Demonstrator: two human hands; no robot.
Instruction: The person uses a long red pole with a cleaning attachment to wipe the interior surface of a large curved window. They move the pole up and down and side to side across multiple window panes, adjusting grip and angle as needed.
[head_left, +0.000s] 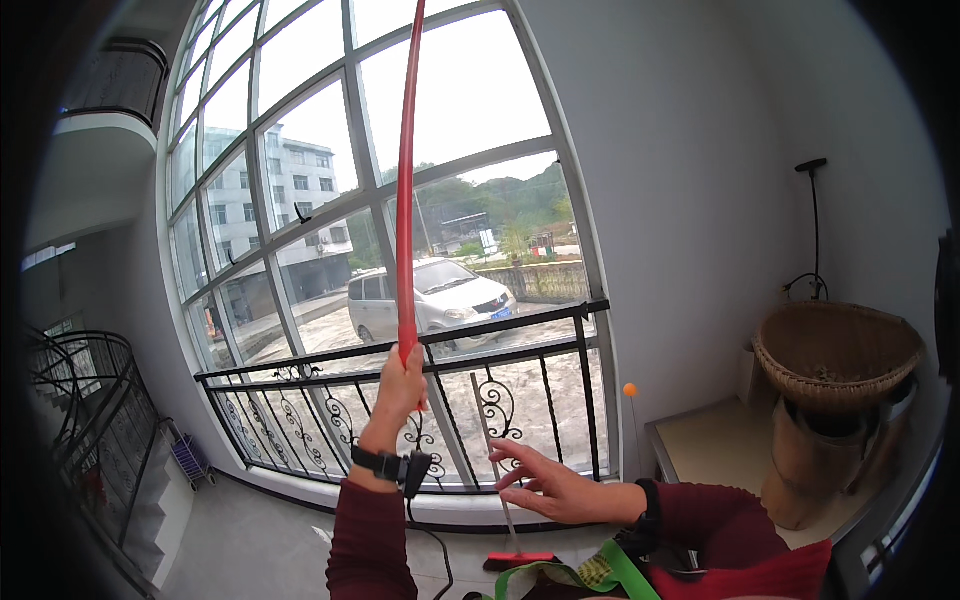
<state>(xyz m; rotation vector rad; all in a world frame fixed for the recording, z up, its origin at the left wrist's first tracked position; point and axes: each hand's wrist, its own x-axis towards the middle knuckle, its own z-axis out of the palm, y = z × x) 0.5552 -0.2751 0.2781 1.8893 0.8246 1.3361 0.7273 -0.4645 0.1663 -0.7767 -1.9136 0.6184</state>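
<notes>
My left hand (401, 386) grips the lower end of a long red pole (407, 225). The pole rises almost upright in front of the tall window, and its top runs out of the picture. My right hand (547, 486) is held lower and to the right, its fingers apart and nothing in them. Behind its fingertips a thin-handled red push broom (521, 561) leans against the railing, bristles on the floor. A green strap (626, 570) crosses my front at the bottom of the view.
A black wrought-iron railing (585, 390) runs before the gridded window (465, 97). At right, a wicker basket (840, 352) rests above brown jars (806, 450) on a ledge. An orange ball (630, 390) tops a thin stick. Stairs (142, 525) and a folding cart (189, 457) stand left.
</notes>
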